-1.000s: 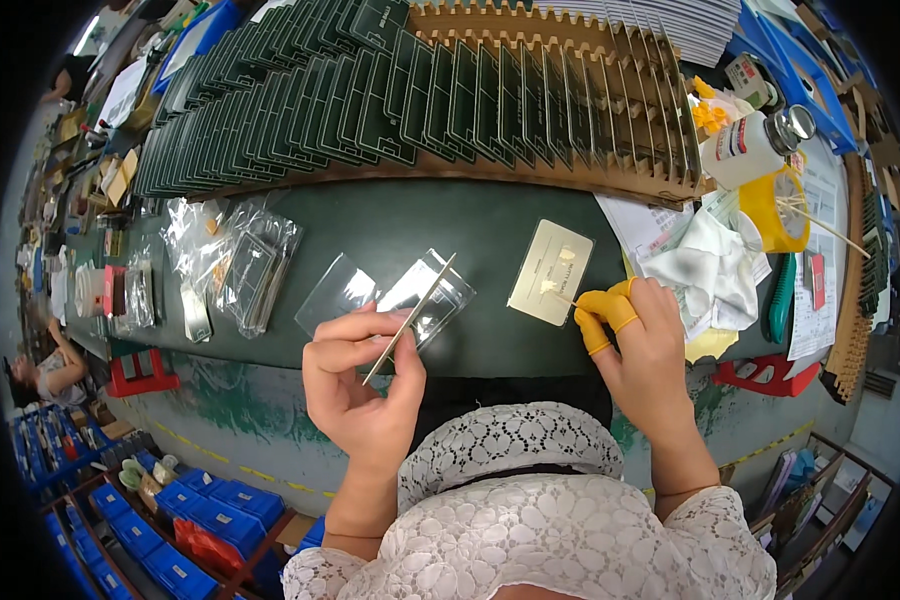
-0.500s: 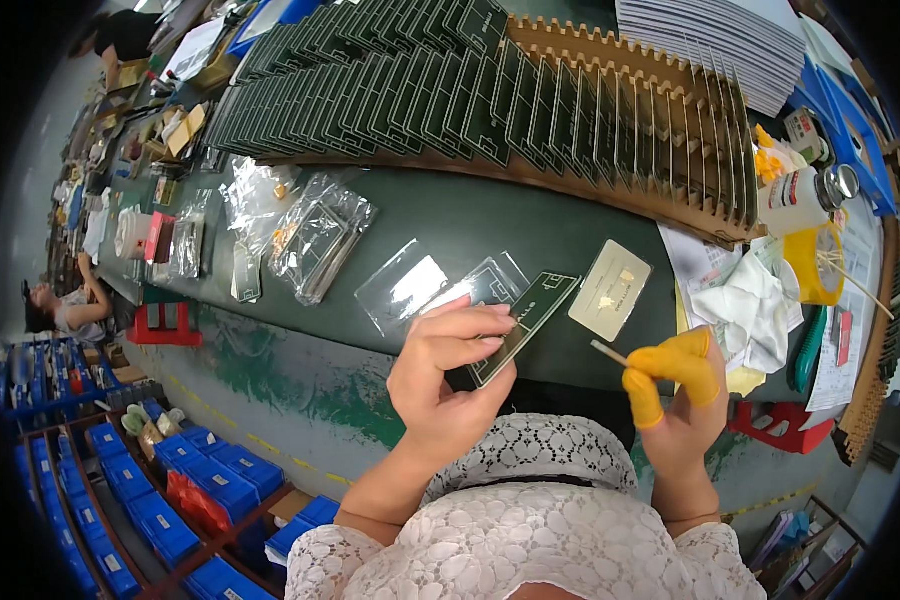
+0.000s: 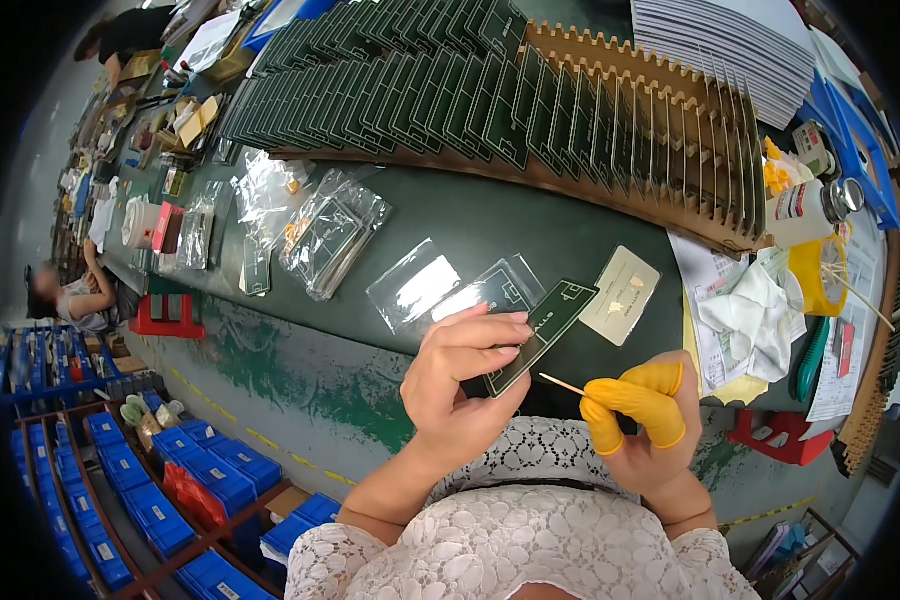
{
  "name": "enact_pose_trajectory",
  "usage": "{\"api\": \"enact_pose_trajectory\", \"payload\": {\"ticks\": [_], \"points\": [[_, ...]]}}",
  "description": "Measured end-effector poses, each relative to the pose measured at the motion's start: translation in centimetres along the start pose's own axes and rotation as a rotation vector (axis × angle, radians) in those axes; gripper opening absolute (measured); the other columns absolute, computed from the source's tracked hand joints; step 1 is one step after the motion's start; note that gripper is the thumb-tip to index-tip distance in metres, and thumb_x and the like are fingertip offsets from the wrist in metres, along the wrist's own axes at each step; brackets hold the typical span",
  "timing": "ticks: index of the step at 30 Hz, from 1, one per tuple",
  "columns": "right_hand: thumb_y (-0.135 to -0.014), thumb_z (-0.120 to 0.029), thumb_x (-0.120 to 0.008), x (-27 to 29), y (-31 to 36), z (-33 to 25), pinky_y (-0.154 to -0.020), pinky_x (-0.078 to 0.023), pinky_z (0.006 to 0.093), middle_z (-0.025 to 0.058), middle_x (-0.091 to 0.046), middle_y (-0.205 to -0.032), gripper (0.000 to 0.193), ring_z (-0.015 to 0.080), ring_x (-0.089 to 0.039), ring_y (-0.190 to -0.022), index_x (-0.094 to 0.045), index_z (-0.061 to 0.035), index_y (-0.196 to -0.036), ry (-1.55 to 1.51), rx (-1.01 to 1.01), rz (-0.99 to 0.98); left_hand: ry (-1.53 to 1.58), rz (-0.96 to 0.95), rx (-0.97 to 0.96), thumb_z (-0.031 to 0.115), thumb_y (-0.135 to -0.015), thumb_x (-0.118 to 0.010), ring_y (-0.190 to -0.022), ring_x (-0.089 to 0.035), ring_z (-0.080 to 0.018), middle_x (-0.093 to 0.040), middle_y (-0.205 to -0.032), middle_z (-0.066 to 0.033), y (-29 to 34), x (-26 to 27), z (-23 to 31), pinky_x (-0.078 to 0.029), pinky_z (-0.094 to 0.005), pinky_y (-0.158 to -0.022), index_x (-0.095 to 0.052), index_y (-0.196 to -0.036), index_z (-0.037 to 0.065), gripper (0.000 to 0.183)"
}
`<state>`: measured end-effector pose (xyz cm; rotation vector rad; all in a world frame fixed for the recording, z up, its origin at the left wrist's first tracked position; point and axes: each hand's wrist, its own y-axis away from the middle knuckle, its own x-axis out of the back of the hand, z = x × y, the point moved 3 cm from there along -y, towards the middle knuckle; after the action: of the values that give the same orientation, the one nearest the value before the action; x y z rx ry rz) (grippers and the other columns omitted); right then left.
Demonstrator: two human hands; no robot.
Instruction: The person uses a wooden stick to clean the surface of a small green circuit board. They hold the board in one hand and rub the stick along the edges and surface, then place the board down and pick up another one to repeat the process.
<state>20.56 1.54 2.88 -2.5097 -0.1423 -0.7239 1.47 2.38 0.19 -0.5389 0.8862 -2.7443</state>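
My left hand (image 3: 467, 378) grips a dark green card-like plate (image 3: 548, 335) with pale outlines and lettering by its near end, tilted up. In my right hand (image 3: 650, 415), yellow finger cots cover the fingertips, which pinch a thin pale stick like a cotton swab (image 3: 562, 383). The stick's tip points at the plate, a little apart from it. Beyond the plate lies a cream card (image 3: 621, 296) with gold marks. Two clear plastic sleeves lie next to my left hand, an empty-looking sleeve (image 3: 413, 283) and one sleeve (image 3: 507, 283) showing a printed outline.
Brown slotted racks (image 3: 670, 205) hold rows of dark green plates across the back. Bagged plates (image 3: 332, 240) lie at left. To the right are a bottle (image 3: 805, 212), a yellow tape roll (image 3: 813, 270), a crumpled white cloth (image 3: 745, 315) and papers. A person (image 3: 85, 295) sits far left.
My right hand has moved left and slightly down, bringing the stick nearer the plate. My left hand and the plate have shifted slightly right in the picture, as has the whole bench.
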Motion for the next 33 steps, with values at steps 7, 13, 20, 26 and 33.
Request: {"api": "enact_pose_trajectory", "payload": {"ticks": [7, 13, 20, 26, 33], "points": [[-0.07, -0.007, -0.086, -0.23, -0.06, -0.07, -0.068, -0.04, 0.0334, -0.0017, -0.059, -0.09, 0.039, 0.0201, -0.054, -0.077, -0.073, -0.0159, -0.105, 0.021, 0.01, 0.004, 0.003, -0.003, -0.002, -0.009, -0.07, -0.08, -0.098, -0.075, -0.0293, -0.075, -0.099, -0.0117, -0.01, -0.03, -0.04, -0.054, -0.0468, -0.096, -0.06, -0.095, 0.006, 0.035], [-0.071, -0.007, -0.086, -0.35, -0.07, -0.08, -0.068, -0.04, 0.0338, -0.0014, -0.059, -0.091, 0.038, 0.0203, -0.055, -0.076, -0.073, -0.0156, -0.106, 0.022, 0.012, 0.005, 0.009, -0.002, -0.004, -0.009, -0.069, -0.08, -0.098, -0.075, -0.0297, -0.075, -0.099, -0.0118, 0.0, -0.01, -0.18, -0.054, -0.047, -0.096, -0.061, -0.095, 0.006, 0.035], [-0.071, -0.008, -0.086, -0.43, -0.12, -0.16, -0.067, -0.041, 0.034, -0.0002, -0.059, -0.091, 0.037, 0.0215, -0.054, -0.076, -0.073, -0.0148, -0.105, 0.034, 0.022, 0.007, 0.011, -0.007, -0.005, -0.009, -0.07, -0.08, -0.098, -0.075, -0.0303, -0.075, -0.099, -0.012, -0.08, 0.04, -0.11, -0.054, -0.0472, -0.096, -0.06, -0.094, 0.005, 0.035], [-0.071, -0.008, -0.086, -0.48, -0.19, -0.12, -0.066, -0.041, 0.034, 0.0003, -0.059, -0.091, 0.037, 0.0218, -0.054, -0.075, -0.073, -0.0145, -0.105, 0.041, 0.036, 0.005, -0.001, -0.06, 0.016, -0.014, -0.074, -0.076, -0.101, -0.073, -0.0303, -0.071, -0.102, -0.0124, -0.05, 0.14, 0.13, -0.05, -0.0484, -0.101, -0.055, -0.097, 0.007, 0.037], [-0.07, -0.007, -0.087, -0.57, -0.14, -0.22, -0.066, -0.041, 0.0341, 0.0004, -0.059, -0.09, 0.038, 0.0218, -0.054, -0.075, -0.073, -0.0143, -0.105, 0.036, 0.03, 0.01, 0.013, -0.002, 0.002, -0.009, -0.069, -0.08, -0.097, -0.075, -0.0301, -0.075, -0.099, -0.012, 0.01, 0.06, -0.15, -0.054, -0.0471, -0.096, -0.06, -0.094, 0.005, 0.035]]}}
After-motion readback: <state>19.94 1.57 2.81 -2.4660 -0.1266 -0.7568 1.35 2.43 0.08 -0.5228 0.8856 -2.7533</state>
